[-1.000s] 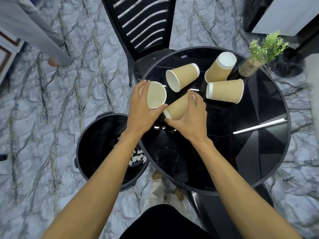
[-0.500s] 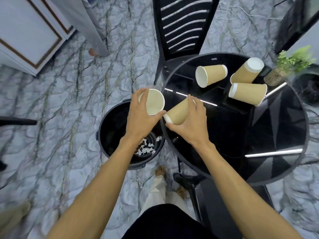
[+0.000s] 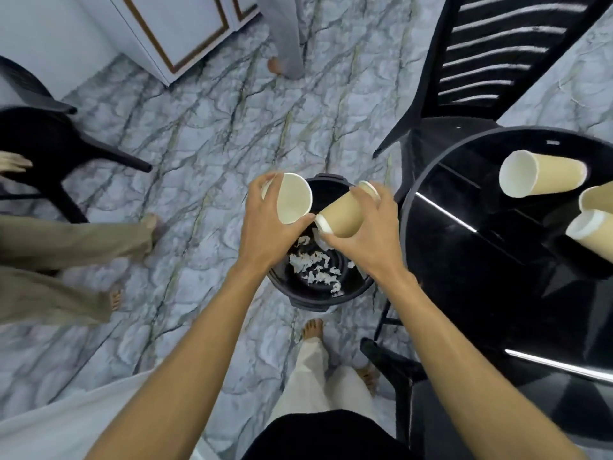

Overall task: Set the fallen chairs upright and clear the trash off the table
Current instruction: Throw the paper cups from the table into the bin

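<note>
Nearest the camera: the person's own bare feet and pale trouser legs on the marble-pattern floor (image 3: 205, 154), both forearms reaching forward.

Left hand (image 3: 265, 234) grips a paper cup (image 3: 293, 198) around its side, open mouth tilted toward the camera, white inside showing. Right hand (image 3: 368, 240) wraps a second paper cup (image 3: 343, 215), kraft-brown outside, lying roughly sideways with its white rim pointing left, just beside the left hand's thumb. Both cups are held in the air directly over the black trash bin (image 3: 318, 293).

The bin stands on the floor, just left of the table, mouth open. Torn white paper scraps (image 3: 315, 270) lie at its bottom.

Right of the hands: round black glossy table (image 3: 464, 260), light strips reflected on top. Three more paper cups lie on their sides on the far right part of it: one (image 3: 540, 174) with mouth facing left, two others (image 3: 597, 197) (image 3: 590, 237) partly cut by the frame edge, near one another; whether they touch cannot be told.

Beyond the table: black slatted chair (image 3: 491, 61), upright, seat tucked against the table rim.

Left side: another black chair (image 3: 43, 141), standing, someone else's hand (image 3: 13, 162) on it; khaki trouser legs (image 3: 59, 247) and bare feet of a bystander below it.

Far back: grey trouser leg (image 3: 288, 34) with a bare foot, white cabinet (image 3: 159, 24) with brown trim.
</note>
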{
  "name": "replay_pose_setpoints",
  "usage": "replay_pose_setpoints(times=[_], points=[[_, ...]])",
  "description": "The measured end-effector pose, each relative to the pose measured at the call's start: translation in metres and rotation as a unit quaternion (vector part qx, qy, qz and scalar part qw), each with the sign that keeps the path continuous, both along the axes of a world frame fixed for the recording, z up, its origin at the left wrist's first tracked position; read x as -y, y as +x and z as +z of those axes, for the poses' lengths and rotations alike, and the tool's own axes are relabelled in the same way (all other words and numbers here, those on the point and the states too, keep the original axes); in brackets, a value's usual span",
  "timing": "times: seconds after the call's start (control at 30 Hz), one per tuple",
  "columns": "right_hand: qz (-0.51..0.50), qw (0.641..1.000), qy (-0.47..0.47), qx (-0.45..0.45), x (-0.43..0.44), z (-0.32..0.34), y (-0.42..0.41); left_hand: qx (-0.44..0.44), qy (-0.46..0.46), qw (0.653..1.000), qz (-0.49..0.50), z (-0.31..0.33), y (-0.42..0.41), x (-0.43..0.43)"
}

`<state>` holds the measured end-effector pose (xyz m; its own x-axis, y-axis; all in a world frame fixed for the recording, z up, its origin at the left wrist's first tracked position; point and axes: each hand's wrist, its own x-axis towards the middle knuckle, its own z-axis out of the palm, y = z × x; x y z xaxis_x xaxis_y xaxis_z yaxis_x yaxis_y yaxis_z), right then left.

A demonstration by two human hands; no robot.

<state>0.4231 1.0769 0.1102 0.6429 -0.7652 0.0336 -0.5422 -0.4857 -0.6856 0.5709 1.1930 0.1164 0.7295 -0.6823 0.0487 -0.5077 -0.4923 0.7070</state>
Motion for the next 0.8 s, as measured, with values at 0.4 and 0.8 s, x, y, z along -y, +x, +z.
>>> replay_pose_setpoints(times=[0.4,0.8], points=[[-0.010,1.000,-0.012,-0.018,0.027,-0.090,0.066,-0.049,0.038,0.998,0.023,-0.103,0.058,0.009],[0.052,0.943,0.150,-0.294,0.010,-0.206,0.039,-0.166,0.348,0.913,-0.133,-0.217,0.047,-0.018]])
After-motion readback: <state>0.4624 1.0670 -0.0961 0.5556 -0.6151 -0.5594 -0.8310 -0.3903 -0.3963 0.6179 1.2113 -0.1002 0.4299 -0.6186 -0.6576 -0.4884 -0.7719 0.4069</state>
